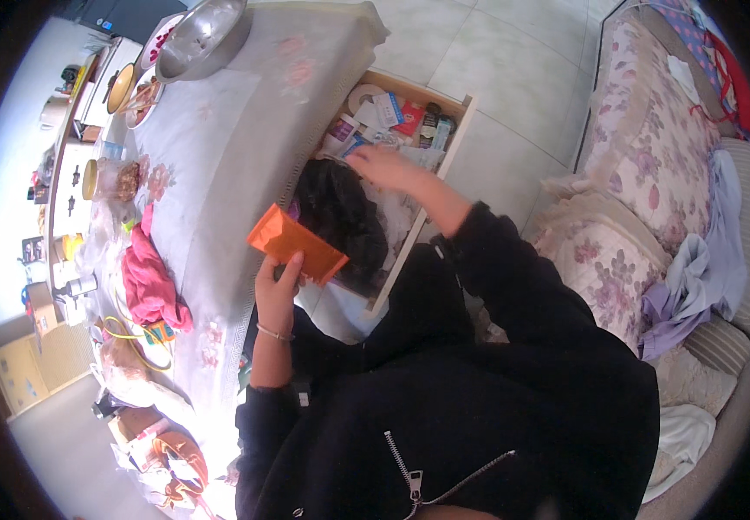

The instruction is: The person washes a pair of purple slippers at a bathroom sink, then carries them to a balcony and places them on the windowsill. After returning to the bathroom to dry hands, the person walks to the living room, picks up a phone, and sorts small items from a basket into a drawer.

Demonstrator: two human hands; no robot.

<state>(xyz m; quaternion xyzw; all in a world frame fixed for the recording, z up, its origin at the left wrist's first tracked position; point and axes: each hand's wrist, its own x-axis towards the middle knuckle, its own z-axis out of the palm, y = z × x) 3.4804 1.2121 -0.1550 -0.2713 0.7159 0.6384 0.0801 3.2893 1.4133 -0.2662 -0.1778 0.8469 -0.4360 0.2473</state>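
Observation:
My left hand (281, 282) is closed on a flat orange packet (292, 243), with the thumb laid across its lower face. The packet is held up beside the near end of an open wooden drawer (450, 147), partly over the table's edge. My right hand (381, 166) reaches into the drawer with its fingers curled down at the upper edge of a bunched black plastic bag (336, 212). What those fingertips hold is hidden. Beyond them lie small boxes, a red packet (409, 119), a dark bottle (429, 126) and a roll of tape (364, 98).
Along the left runs a cloth-covered table (227, 147) bearing a metal basin (204, 39), a lidded jar (115, 179) and a red cloth (151, 282). A sofa with floral covers (626, 139) stands at the right. Pale floor tiles (505, 69) lie beyond the drawer.

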